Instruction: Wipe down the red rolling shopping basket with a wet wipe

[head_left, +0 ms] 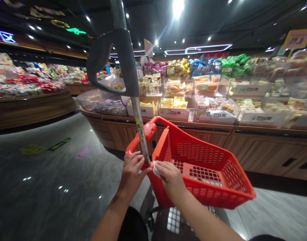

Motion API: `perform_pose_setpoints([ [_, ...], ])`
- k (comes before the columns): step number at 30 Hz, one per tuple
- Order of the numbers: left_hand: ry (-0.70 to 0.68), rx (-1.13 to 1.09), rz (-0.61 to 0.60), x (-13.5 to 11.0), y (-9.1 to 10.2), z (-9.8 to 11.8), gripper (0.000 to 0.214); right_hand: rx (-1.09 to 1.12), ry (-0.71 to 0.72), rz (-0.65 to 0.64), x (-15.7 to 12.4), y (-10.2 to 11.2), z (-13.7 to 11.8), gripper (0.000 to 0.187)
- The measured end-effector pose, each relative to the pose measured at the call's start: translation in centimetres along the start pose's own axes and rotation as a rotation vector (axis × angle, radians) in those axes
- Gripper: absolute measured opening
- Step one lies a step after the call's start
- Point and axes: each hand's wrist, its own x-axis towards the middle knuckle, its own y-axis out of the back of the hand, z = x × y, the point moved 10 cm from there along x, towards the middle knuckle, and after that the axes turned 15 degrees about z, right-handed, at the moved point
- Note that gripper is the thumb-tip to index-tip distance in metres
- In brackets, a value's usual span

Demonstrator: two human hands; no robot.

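A red plastic shopping cart [203,140] stands in front of me, its basket showing only bare mesh. My left hand [133,167] is closed over the near end of the red cart handle [133,144], thumb pointing toward the foot of a metal pole [140,134]. The pole rises from the cart's frame and carries a grey plastic loop grip [127,63]. Between the fingers of my right hand [171,179] is a white wipe [156,169], folded small. It presses against the red frame beside the pole's foot. Whether it is paper or cloth cannot be made out.
Beyond the cart runs a wooden display counter [206,132] with clear bins [177,108] of packaged snacks. Another rounded counter [30,115] with wrapped goods stands left. A yellow price sign [297,38] hangs at upper right. Glossy grey floor [68,174] lies at left, with a green arrow marking [59,144].
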Motion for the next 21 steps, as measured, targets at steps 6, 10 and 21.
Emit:
perform_pose_setpoints([
  [6, 0.031, -0.017, -0.023, -0.1, -0.1, -0.3, 0.019, -0.050, 0.036, -0.040, -0.7, 0.9, 0.1, 0.038],
  [10, 0.056, -0.012, -0.027, -0.3, -0.4, -0.2, 0.021, -0.137, -0.026, -0.050, -2.6, 3.6, 2.3, 0.036],
  [21, 0.067, -0.019, -0.025, -0.4, -0.6, 0.1, 0.017, -0.027, 0.029, -0.072, 0.4, 0.1, -0.6, 0.048],
])
